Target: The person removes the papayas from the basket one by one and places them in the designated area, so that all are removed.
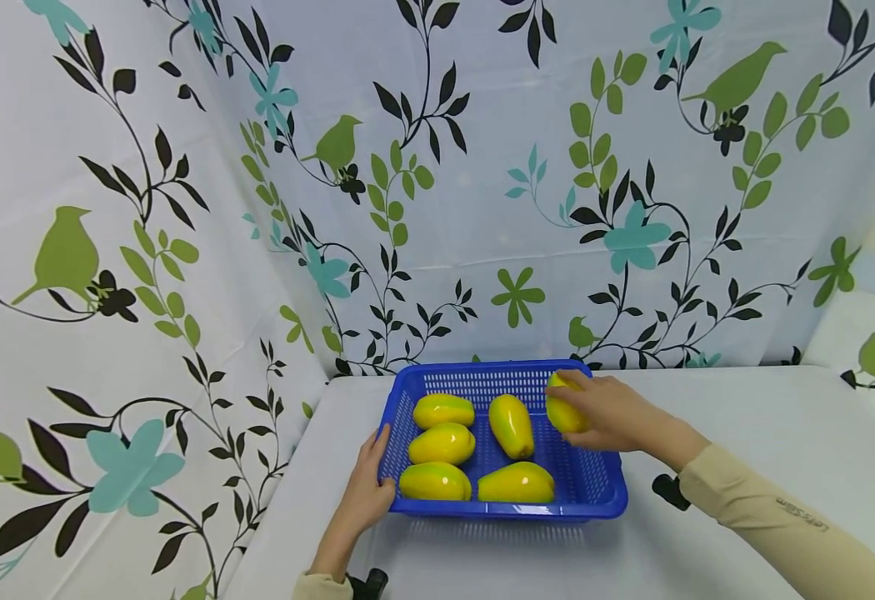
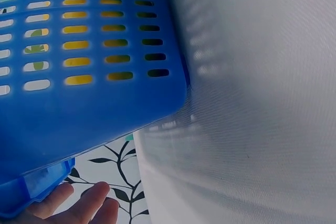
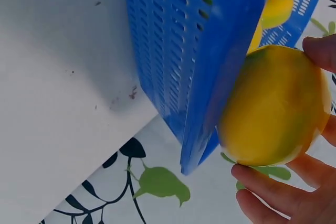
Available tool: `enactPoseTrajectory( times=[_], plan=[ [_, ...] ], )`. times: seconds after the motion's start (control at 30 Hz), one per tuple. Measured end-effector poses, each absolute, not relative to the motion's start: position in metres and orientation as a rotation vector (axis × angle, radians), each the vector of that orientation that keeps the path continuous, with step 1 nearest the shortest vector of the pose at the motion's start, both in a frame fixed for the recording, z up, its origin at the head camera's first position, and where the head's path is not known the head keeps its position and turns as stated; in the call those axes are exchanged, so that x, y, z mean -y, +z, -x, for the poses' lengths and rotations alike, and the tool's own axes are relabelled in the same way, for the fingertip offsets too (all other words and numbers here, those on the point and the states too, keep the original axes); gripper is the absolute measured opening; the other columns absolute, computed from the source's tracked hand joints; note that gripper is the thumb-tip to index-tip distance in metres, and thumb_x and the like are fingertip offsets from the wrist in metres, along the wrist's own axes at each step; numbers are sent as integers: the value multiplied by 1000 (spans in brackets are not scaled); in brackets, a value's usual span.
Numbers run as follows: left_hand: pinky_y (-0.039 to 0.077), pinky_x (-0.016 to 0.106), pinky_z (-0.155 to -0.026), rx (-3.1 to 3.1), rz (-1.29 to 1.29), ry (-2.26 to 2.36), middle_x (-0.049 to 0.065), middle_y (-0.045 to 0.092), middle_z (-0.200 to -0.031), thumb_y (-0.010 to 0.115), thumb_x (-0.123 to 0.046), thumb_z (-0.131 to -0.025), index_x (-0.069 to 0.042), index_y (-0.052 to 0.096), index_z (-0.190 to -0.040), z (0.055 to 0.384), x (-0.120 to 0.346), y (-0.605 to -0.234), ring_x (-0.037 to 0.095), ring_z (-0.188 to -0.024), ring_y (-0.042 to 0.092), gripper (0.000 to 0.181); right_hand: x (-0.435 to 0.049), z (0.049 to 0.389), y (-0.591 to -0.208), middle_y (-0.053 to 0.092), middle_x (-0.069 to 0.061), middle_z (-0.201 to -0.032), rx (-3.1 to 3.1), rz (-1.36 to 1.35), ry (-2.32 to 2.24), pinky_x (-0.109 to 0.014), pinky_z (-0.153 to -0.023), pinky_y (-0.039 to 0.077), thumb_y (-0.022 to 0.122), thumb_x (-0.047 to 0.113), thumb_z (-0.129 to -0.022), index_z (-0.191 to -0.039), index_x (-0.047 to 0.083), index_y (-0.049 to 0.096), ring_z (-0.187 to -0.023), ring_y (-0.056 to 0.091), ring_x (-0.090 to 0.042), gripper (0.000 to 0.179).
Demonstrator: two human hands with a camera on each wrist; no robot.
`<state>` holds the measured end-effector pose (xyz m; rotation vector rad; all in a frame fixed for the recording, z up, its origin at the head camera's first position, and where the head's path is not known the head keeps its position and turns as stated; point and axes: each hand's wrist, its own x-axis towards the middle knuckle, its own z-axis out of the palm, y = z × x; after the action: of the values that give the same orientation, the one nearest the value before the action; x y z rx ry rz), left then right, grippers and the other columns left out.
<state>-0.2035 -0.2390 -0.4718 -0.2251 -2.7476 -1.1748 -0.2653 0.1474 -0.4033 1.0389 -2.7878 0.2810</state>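
Observation:
A blue plastic basket (image 1: 587, 492) with slotted walls stands on the white table, with several glossy yellow mangoes (image 1: 512, 427) tinged green lying in it. My right hand (image 1: 617, 412) grips one more mango (image 3: 278, 106) from above, thumb on one side and fingers on the other. In the head view this mango overlaps the right end of the basket; the right wrist view puts it right at the rim. On the opposite side, my left hand (image 1: 366, 487) holds the basket's left edge near the front corner. Its fingertips (image 2: 94, 195) show beyond the blue rim in the left wrist view.
The white table (image 1: 737, 433) extends to both sides of the basket. Behind and to the left hangs a white curtain (image 1: 475, 233) printed with birds, leaves and flowers, close to the basket's back edge. A black wrist strap (image 1: 670, 492) shows by the right sleeve.

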Motion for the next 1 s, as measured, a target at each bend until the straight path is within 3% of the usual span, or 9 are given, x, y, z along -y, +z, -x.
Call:
enactPoseTrajectory(
  times=[0.5, 1.0],
  plan=[
    [26, 66, -108, 2766, 203, -1157, 28, 23, -155, 48, 9, -78, 0, 26, -154, 203, 239, -475, 49, -138, 31, 80, -180, 273, -397, 44, -26, -144, 2771, -893, 346, -60, -86, 51, 72, 34, -85, -137, 8, 57, -111, 58, -47, 61],
    [26, 66, -108, 2752, 216, -1158, 29, 24, -154, 48, 10, -78, 1, 27, -154, 204, 240, -475, 49, -138, 31, 79, -206, 277, -405, 43, -28, -144, 2761, -829, 357, -61, -86, 50, 74, 32, -84, -137, 7, 56, -110, 58, -47, 61]
  ],
)
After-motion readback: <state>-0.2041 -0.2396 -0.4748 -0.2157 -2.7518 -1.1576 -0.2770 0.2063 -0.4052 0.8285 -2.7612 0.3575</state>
